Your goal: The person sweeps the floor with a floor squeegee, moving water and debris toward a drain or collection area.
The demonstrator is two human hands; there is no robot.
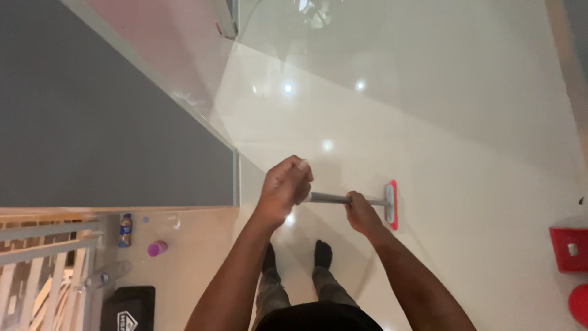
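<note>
Both fists closed on the mop handle [331,198]: left hand [285,187] high, right hand [362,214] low; socked feet could slip, floor [465,122] possibly wet.

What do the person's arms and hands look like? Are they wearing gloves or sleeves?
No gloves and no sleeves show. Both arms are bare all the way down to the picture's edge. The left hand and right hand are bare too, with no rings, watch or bracelet that can be seen. Lower down, the person wears dark socks and dark patterned trousers.
</note>
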